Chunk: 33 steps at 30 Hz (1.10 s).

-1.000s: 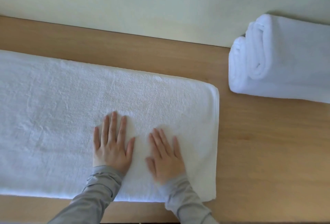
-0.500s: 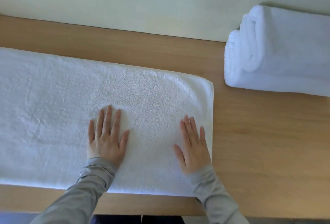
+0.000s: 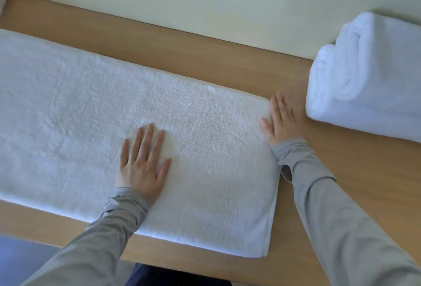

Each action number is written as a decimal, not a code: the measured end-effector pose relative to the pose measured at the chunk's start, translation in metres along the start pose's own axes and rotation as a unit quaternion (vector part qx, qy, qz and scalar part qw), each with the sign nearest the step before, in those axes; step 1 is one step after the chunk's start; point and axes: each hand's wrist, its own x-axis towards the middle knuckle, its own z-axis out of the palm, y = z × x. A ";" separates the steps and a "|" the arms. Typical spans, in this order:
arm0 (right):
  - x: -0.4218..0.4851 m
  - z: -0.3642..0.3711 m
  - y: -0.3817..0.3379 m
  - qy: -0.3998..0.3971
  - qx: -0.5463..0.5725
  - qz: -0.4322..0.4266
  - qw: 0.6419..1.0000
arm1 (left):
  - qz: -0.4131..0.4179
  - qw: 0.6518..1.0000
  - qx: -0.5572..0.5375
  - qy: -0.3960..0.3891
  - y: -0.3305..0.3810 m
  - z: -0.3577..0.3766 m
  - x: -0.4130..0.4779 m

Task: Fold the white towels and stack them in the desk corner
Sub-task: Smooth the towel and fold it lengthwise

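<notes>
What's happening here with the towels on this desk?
A person is working on a long white towel spread flat on the wooden desk. The left hand lies flat on it, fingers straight. The right hand rests open at its right end. A pile of folded towels sits apart by the wall on the right.

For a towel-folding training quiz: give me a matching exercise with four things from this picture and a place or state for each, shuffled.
Things
1. left hand
2. right hand
3. long towel
4. folded towels

Places or states
A. piled at the far right of the desk, by the wall
B. flat on top of the long towel
C. spread out across the desk
D. at the long towel's right edge, fingers straight

Pairs: 1-B, 2-D, 3-C, 4-A
</notes>
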 end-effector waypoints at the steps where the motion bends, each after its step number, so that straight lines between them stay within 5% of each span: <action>1: 0.001 -0.001 -0.001 0.000 -0.016 0.012 1.000 | 0.001 1.000 -0.001 0.000 0.000 0.000 0.000; 5: -0.011 -0.010 -0.036 0.095 -0.008 0.070 0.993 | 0.002 1.000 -0.011 -0.001 -0.002 0.001 0.000; 12: -0.124 0.043 -0.175 0.055 0.024 -0.162 0.985 | 0.004 1.000 -0.017 0.002 -0.001 0.000 0.000; 20: -0.196 0.052 -0.103 0.013 0.018 0.020 1.000 | 0.009 1.000 -0.024 -0.002 -0.003 0.000 0.000; 33: -0.111 -0.005 -0.064 0.003 0.032 -0.139 0.990 | -0.025 0.998 -0.053 -0.009 0.007 -0.011 -0.007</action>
